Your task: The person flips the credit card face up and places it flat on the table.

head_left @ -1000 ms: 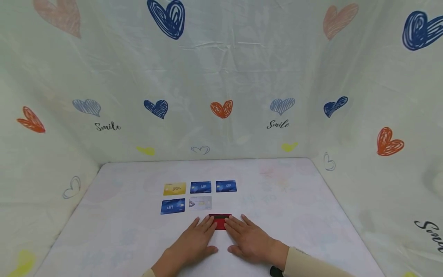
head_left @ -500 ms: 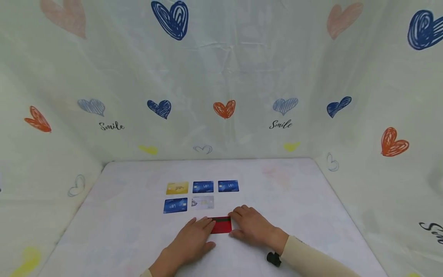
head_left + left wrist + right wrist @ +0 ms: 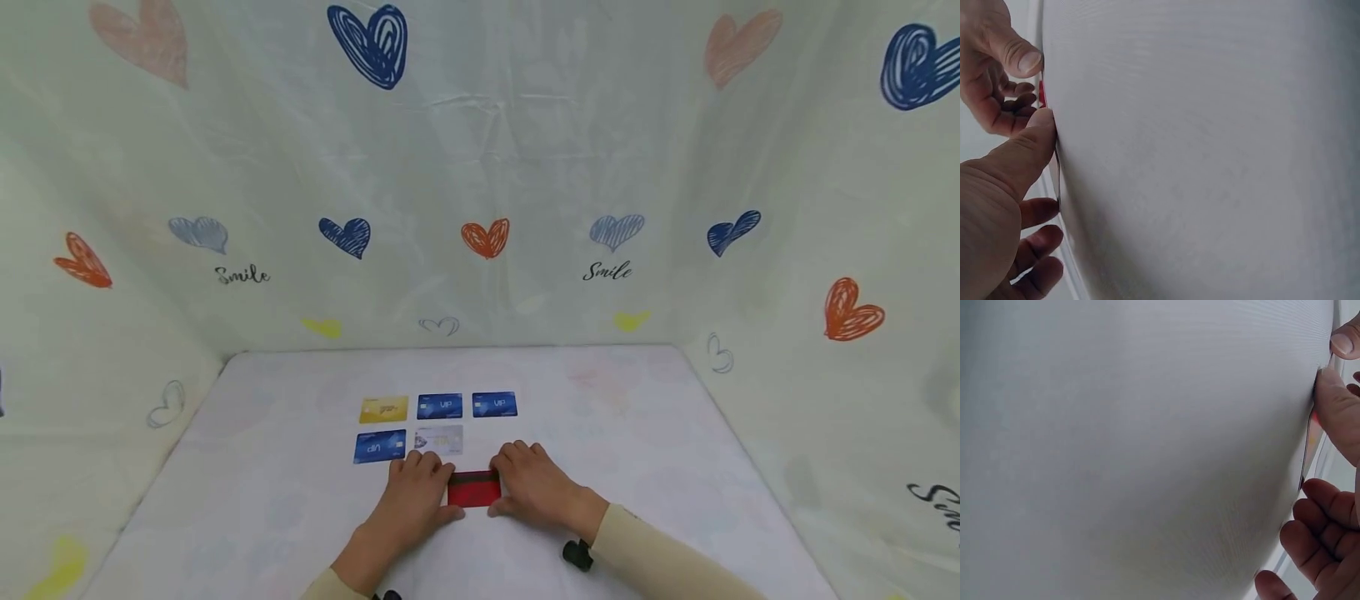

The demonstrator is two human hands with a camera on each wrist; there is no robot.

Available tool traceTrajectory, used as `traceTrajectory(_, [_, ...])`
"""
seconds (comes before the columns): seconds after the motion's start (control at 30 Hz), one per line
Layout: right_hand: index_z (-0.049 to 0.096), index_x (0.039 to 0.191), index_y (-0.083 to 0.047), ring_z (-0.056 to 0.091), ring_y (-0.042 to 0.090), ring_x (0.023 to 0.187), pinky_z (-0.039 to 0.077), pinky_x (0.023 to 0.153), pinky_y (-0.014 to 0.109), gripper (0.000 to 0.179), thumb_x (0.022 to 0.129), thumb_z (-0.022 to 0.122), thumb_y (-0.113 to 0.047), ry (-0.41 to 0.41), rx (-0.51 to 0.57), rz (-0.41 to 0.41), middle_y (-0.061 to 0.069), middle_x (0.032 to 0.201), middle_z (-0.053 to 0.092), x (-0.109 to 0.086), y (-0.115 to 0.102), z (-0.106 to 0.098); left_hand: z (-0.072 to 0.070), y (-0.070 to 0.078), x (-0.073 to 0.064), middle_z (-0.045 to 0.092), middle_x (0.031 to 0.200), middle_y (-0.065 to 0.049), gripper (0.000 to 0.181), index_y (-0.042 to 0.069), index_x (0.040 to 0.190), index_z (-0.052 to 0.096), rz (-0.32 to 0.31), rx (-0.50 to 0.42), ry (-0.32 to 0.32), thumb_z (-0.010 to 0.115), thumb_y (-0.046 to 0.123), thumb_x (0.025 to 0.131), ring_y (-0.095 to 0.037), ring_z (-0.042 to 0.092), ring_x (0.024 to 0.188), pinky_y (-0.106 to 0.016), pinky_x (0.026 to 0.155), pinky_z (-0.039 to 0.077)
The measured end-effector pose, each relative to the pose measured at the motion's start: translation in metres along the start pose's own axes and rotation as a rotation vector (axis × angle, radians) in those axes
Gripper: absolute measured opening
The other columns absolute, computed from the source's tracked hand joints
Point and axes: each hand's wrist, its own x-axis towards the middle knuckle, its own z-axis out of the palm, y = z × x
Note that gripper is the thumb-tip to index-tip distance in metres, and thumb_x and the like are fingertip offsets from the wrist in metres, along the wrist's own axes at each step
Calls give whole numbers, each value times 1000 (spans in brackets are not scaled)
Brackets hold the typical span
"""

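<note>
A red plastic card (image 3: 474,492) with a dark stripe along its far edge lies near the front of the table, stripe side up. My left hand (image 3: 411,493) grips its left end, thumb at the near corner and bent fingers at the far one. On the opposite end my right hand (image 3: 536,487) does the same. From the left wrist, the left thumb (image 3: 1040,131) and forefinger show against the card's thin edge. The right wrist view has the right thumb (image 3: 1334,400) at the edge, the other fingers curled below.
Behind the hands lie a gold card (image 3: 383,409), two blue VIP cards (image 3: 439,406) in the same row, another blue card (image 3: 379,446) and a silver card (image 3: 438,439). Heart-printed curtains (image 3: 480,167) surround the white table (image 3: 637,433) at the back and sides.
Both hands first lay with straight fingers over the red card. The right hand shifted to its right end and curled, then the left fingers drew back to its left end and bent.
</note>
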Motion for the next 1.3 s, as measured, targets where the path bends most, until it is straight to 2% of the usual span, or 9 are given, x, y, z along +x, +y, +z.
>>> traceTrajectory(0.23, [68,119,-16,54,11,100,46,86,30,54,85,84,-55,2,70,-3,-4,108,63,2,0,-2,0,0,2,62,108,-4,69,12,130,72,6,-5,0,91,52,77,-24,50,104,-47,87,44])
traceTrajectory(0.47, [64,116,-14,51,11,97,38,78,26,53,86,85,-52,75,45,-40,-5,104,59,2,2,-2,-5,-2,4,63,107,-4,63,11,126,73,38,-26,39,90,51,79,-24,49,101,-46,86,42])
traceTrajectory(0.57, [65,115,-14,50,11,96,37,77,26,52,85,86,-52,80,42,-40,-5,103,58,1,1,-2,-5,-2,3,63,107,-3,62,13,124,73,57,-20,53,90,52,79,-23,49,101,-46,86,41])
traceTrajectory(0.7, [65,114,-15,50,11,95,38,77,26,52,86,85,-53,76,33,-41,-5,103,58,0,0,-1,-5,-2,1,64,110,-3,62,14,124,73,76,-5,61,90,54,79,-24,49,102,-47,88,42])
traceTrajectory(1.07, [65,118,-14,52,11,98,42,80,28,51,87,85,-49,73,35,-41,-4,106,60,-3,-2,2,-4,0,-1,61,112,-2,67,13,125,67,85,-5,32,89,51,75,-22,48,106,-46,90,41])
traceTrajectory(1.3, [63,127,-14,52,12,104,44,83,27,56,89,82,-52,69,16,-23,-3,115,61,-5,-2,2,-1,0,1,62,115,-3,68,12,127,66,71,11,73,89,50,75,-23,49,109,-47,92,43])
